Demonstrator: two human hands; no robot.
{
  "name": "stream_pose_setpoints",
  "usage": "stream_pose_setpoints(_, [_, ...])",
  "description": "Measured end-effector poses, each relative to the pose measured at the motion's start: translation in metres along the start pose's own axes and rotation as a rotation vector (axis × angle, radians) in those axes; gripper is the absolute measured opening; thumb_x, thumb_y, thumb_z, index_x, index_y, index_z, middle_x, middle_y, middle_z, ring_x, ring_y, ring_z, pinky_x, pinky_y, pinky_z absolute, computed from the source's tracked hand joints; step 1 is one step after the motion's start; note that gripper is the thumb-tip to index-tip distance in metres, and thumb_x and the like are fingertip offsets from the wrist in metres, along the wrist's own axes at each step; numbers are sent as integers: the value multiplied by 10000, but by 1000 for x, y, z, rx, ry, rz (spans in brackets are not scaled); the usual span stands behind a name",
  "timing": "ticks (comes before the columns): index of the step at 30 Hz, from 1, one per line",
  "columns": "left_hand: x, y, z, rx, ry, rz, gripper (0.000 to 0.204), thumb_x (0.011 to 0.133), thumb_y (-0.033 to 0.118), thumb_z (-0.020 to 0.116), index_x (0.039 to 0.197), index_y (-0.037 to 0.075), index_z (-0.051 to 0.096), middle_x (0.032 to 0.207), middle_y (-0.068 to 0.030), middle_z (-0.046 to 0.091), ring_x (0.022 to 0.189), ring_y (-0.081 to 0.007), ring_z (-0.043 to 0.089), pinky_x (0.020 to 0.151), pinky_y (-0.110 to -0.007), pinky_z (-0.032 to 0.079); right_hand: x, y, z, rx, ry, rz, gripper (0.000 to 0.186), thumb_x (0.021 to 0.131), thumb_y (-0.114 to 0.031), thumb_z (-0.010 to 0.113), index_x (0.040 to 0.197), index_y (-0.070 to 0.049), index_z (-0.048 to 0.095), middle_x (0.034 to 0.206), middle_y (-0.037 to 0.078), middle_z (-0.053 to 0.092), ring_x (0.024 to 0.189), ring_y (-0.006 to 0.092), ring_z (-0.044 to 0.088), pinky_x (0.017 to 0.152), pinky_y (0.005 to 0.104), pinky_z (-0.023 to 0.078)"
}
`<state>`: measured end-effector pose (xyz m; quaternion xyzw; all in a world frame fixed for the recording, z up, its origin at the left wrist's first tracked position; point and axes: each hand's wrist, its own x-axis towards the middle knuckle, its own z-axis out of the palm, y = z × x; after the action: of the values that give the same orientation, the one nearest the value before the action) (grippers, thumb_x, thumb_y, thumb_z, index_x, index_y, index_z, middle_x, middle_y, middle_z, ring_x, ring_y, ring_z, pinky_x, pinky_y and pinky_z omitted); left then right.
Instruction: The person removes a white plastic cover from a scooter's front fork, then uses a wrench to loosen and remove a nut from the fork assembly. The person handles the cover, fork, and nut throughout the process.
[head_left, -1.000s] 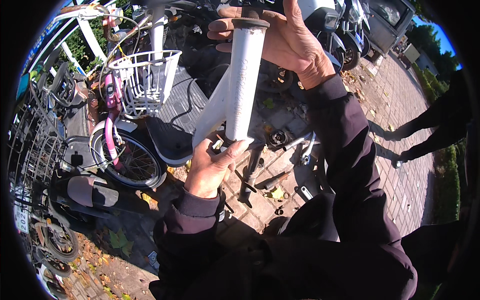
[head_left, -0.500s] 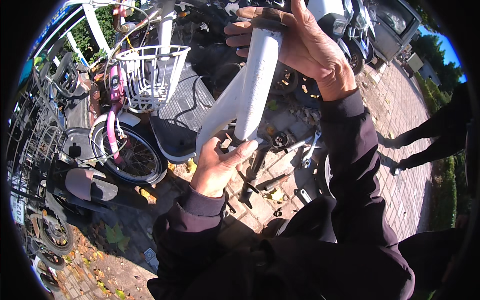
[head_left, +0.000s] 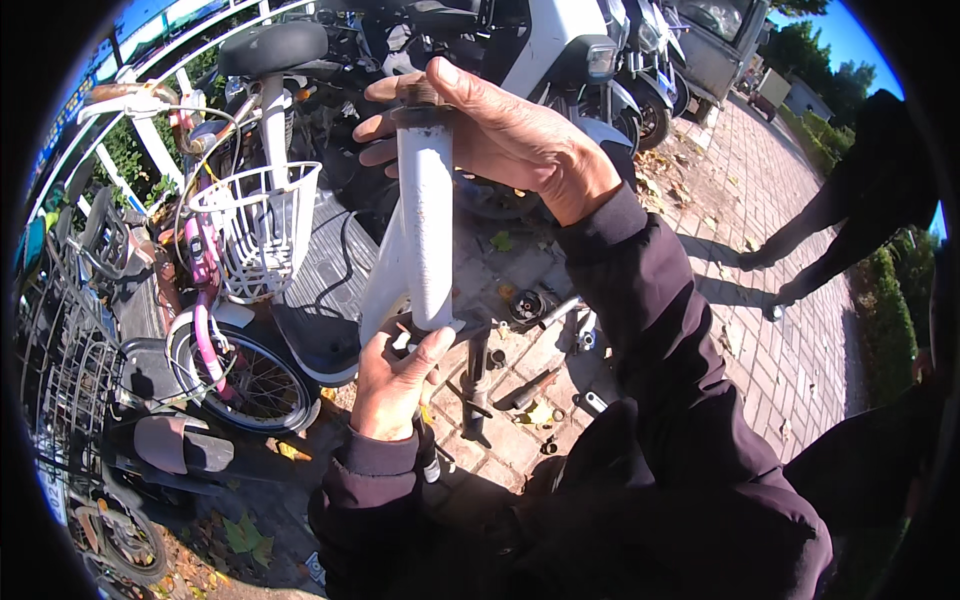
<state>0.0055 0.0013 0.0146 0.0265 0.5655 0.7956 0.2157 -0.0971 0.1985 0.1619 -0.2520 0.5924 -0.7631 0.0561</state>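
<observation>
A white bicycle frame point(head_left: 432, 230) is tilted up in front of me, its thick head tube facing me. Around the tube's lower end my left hand point(head_left: 395, 385) is closed, thumb pressed near the rim. A dark ring, seemingly a headset cup point(head_left: 424, 117), caps the upper end. Beside and behind that cup, my right hand point(head_left: 520, 140) rests with its fingers stretched out and thumb raised, so it touches the tube without wrapping round it. Most of the frame beyond the tube is hidden.
Metal parts, including a dark rod-like piece point(head_left: 476, 390) and a round part point(head_left: 526, 306), lie on the paving below. A pink bicycle point(head_left: 205, 330) with a white basket point(head_left: 268, 245) stands left. Parked scooters point(head_left: 590, 65) are at the back. A person's dark-clothed legs point(head_left: 820, 230) are at right.
The frame and both hands have shifted left and lower in view, and the head tube stands more upright. My left hand keeps its grip; my right hand's fingers stay stretched at the top.
</observation>
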Motion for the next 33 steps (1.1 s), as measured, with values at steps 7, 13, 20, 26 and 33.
stream_pose_setpoints(7, [2, -5, -1, 106, 102, 55, 471, 838, 327, 820, 1153, 44, 610, 878, 12, 577, 555, -69, 490, 429, -180, 327, 15, 11, 2, 276, -80, 57, 275, 956, -188, 660, 1025, 76, 688, 897, 198, 734, 845, 346, 735, 856, 408, 590])
stream_pose_setpoints(13, [4, -9, -4, 112, 48, 70, 442, 868, 334, 790, 1154, 44, 619, 896, 22, 611, 594, -37, 499, 430, -190, 333, 0, 8, 16, -223, 246, -103, 542, 813, -495, 808, 853, 36, 710, 758, 73, 656, 699, 156, 607, 620, 310, 471])
stream_pose_setpoints(20, [1, -4, 1, 139, 86, 49, 525, 820, 367, 828, 1123, 17, 582, 776, -5, 554, 530, -75, 485, 429, -201, 360, 18, 14, -16, 343, -383, 80, 345, 924, -253, 721, 1036, 67, 654, 1012, 209, 703, 967, 277, 709, 918, 449, 564])
stream_pose_setpoints(26, [8, -11, -6, 113, -10, 99, 434, 893, 326, 750, 1176, 31, 604, 869, 25, 615, 546, -31, 484, 396, -189, 302, -6, 13, 36, -369, 506, -178, 475, 839, -394, 792, 896, 63, 674, 793, 103, 662, 691, 120, 571, 622, 298, 464])
stream_pose_setpoints(33, [1, 0, 3, 67, 44, 50, 468, 824, 311, 840, 1130, 29, 625, 816, 21, 581, 549, -48, 465, 428, -194, 350, 1, 1, -6, 77, -103, 71, 572, 867, -494, 752, 1072, 27, 637, 977, 123, 661, 933, 219, 646, 894, 407, 525])
